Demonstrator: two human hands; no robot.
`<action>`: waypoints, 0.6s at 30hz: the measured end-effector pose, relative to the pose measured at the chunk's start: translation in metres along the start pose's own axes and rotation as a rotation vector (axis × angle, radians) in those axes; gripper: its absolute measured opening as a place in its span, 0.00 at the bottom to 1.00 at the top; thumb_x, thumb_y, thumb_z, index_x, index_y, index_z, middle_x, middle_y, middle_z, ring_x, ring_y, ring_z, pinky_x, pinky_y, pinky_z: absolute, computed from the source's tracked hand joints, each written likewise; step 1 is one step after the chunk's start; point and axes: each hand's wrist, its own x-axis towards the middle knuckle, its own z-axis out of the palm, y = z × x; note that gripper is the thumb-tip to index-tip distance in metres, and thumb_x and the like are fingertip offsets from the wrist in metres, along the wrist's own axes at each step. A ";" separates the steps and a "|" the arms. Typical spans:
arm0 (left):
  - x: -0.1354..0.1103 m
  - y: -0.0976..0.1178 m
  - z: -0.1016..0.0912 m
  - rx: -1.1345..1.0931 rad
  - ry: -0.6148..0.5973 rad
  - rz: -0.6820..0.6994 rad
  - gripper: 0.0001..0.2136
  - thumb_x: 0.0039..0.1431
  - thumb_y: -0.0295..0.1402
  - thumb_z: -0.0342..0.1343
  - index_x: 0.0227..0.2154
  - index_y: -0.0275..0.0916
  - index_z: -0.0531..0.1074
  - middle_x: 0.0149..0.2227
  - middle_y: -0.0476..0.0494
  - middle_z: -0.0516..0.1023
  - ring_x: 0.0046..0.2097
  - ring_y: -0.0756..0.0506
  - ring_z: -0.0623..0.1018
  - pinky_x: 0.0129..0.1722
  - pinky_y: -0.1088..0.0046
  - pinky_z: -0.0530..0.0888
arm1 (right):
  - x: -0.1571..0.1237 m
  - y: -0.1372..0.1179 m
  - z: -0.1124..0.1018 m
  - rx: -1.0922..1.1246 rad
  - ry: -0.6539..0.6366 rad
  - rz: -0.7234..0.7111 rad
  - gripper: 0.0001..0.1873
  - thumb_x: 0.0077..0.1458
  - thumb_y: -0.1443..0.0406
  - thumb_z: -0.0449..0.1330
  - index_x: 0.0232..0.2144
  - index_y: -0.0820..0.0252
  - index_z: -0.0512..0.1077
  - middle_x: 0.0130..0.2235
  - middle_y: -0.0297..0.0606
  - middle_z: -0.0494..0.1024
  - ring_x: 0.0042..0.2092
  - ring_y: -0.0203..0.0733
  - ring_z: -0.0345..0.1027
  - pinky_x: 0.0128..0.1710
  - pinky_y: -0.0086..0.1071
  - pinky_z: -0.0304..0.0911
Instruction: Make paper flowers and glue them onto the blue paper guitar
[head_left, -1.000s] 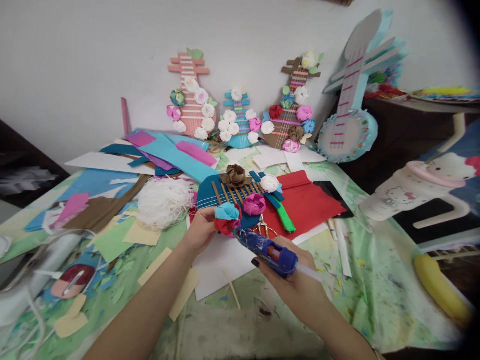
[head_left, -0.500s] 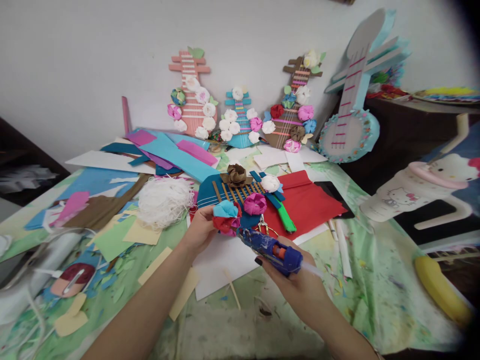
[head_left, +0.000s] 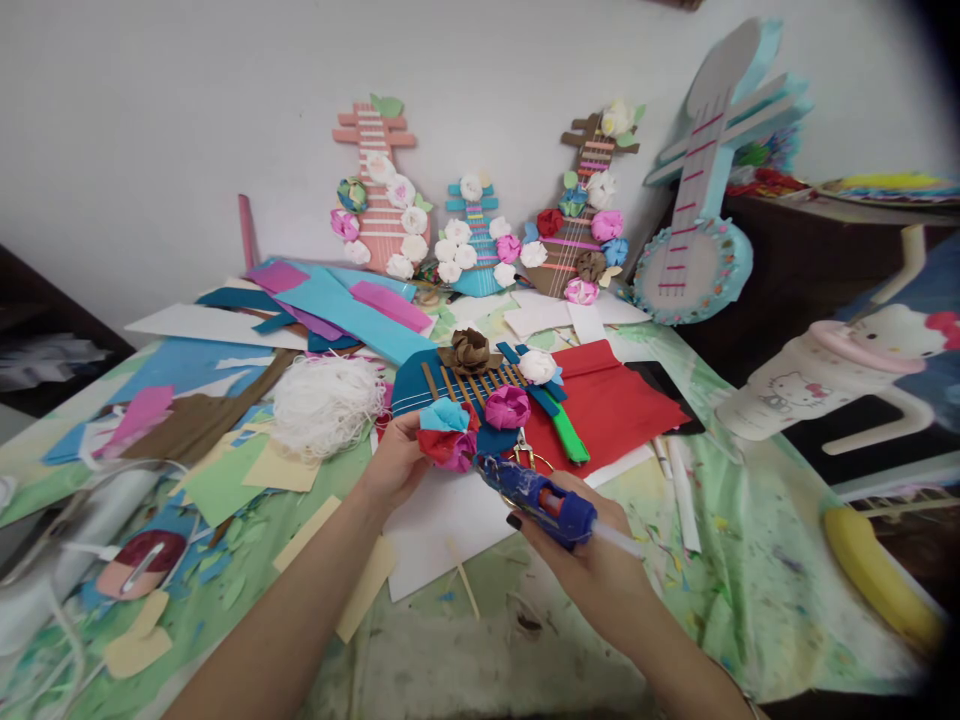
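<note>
Left hand [head_left: 396, 458] closed on paper flowers [head_left: 448, 436] at blue guitar [head_left: 420, 385]; glue gun [head_left: 536, 495] gripped by right hand [head_left: 596, 565], nozzle beside flowers, barely shifted since.

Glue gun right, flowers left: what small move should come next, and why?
Probably ease the glue gun nozzle the last bit to the flower cluster and squeeze: the right hand aims it just short of the flowers, which the left hand pinches at the blue paper guitar edge.

Table [head_left: 750, 600], green spattered cover: coloured paper sheets [head_left: 352, 310] at back, white thread tangle [head_left: 326, 400], red sheet [head_left: 615, 400], white sheet [head_left: 442, 530]
</note>
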 end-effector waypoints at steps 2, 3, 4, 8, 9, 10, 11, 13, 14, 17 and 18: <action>0.000 0.000 0.000 0.002 0.001 0.009 0.10 0.36 0.27 0.71 0.26 0.36 0.80 0.33 0.44 0.81 0.36 0.48 0.79 0.40 0.75 0.75 | 0.000 0.001 0.001 -0.005 -0.004 -0.003 0.05 0.58 0.63 0.55 0.31 0.58 0.66 0.28 0.35 0.71 0.31 0.39 0.64 0.30 0.30 0.57; 0.000 0.000 -0.001 0.002 0.003 0.008 0.10 0.36 0.28 0.71 0.26 0.36 0.80 0.33 0.44 0.81 0.36 0.48 0.79 0.40 0.75 0.75 | 0.000 0.003 0.001 -0.013 0.004 -0.003 0.05 0.57 0.64 0.55 0.31 0.58 0.66 0.28 0.35 0.72 0.31 0.39 0.64 0.31 0.30 0.57; 0.000 0.000 -0.001 0.000 0.006 0.007 0.10 0.35 0.28 0.71 0.26 0.36 0.80 0.33 0.44 0.81 0.36 0.48 0.79 0.40 0.75 0.75 | -0.001 0.004 0.001 -0.024 0.015 -0.001 0.05 0.57 0.63 0.55 0.30 0.58 0.65 0.29 0.35 0.71 0.31 0.39 0.64 0.31 0.30 0.57; 0.000 0.001 0.000 -0.016 0.013 -0.007 0.11 0.36 0.28 0.71 0.27 0.36 0.80 0.33 0.44 0.81 0.36 0.48 0.79 0.41 0.75 0.75 | -0.004 0.006 -0.003 -0.065 0.058 0.003 0.08 0.57 0.63 0.55 0.27 0.58 0.64 0.26 0.34 0.70 0.29 0.38 0.63 0.29 0.29 0.57; 0.000 0.001 0.000 -0.019 0.016 -0.011 0.11 0.36 0.28 0.71 0.27 0.35 0.80 0.33 0.44 0.81 0.36 0.48 0.79 0.40 0.75 0.75 | -0.005 0.006 -0.006 -0.069 0.068 0.007 0.08 0.57 0.63 0.55 0.26 0.58 0.64 0.25 0.34 0.70 0.29 0.38 0.63 0.29 0.29 0.57; 0.000 0.001 0.001 -0.021 0.017 -0.016 0.11 0.36 0.28 0.71 0.27 0.35 0.80 0.33 0.44 0.81 0.36 0.48 0.79 0.40 0.75 0.75 | -0.007 0.005 -0.010 -0.071 0.077 0.016 0.08 0.57 0.62 0.55 0.26 0.58 0.64 0.25 0.34 0.70 0.29 0.38 0.63 0.28 0.29 0.57; 0.000 0.001 0.001 -0.024 0.018 -0.017 0.11 0.36 0.28 0.71 0.26 0.35 0.80 0.33 0.44 0.81 0.35 0.48 0.79 0.39 0.75 0.75 | -0.009 0.005 -0.013 -0.068 0.085 0.031 0.08 0.57 0.62 0.56 0.27 0.58 0.65 0.26 0.34 0.71 0.28 0.38 0.64 0.28 0.29 0.58; 0.000 0.002 0.002 -0.032 0.012 -0.015 0.11 0.35 0.28 0.71 0.26 0.36 0.80 0.33 0.43 0.81 0.35 0.47 0.79 0.37 0.74 0.76 | -0.015 0.005 -0.020 -0.057 0.083 0.086 0.07 0.55 0.60 0.57 0.29 0.58 0.67 0.27 0.35 0.74 0.28 0.38 0.66 0.27 0.29 0.59; 0.000 0.003 0.003 -0.037 0.010 -0.010 0.11 0.35 0.28 0.71 0.26 0.36 0.80 0.32 0.43 0.81 0.34 0.47 0.79 0.37 0.74 0.76 | -0.019 0.007 -0.023 -0.056 0.075 0.121 0.07 0.55 0.60 0.58 0.31 0.57 0.67 0.28 0.34 0.75 0.27 0.37 0.67 0.27 0.28 0.60; 0.000 0.005 0.004 -0.066 0.028 0.014 0.13 0.31 0.27 0.72 0.26 0.36 0.79 0.32 0.45 0.81 0.34 0.48 0.78 0.37 0.76 0.76 | -0.034 0.021 -0.033 -0.145 0.118 0.250 0.10 0.55 0.57 0.57 0.31 0.56 0.66 0.24 0.32 0.74 0.24 0.37 0.66 0.24 0.28 0.59; 0.000 0.005 0.004 -0.078 0.039 0.019 0.14 0.30 0.26 0.72 0.26 0.36 0.79 0.32 0.46 0.81 0.34 0.49 0.78 0.38 0.77 0.76 | -0.040 0.028 -0.037 -0.209 0.151 0.294 0.10 0.55 0.56 0.57 0.31 0.56 0.65 0.24 0.32 0.73 0.23 0.37 0.66 0.23 0.28 0.58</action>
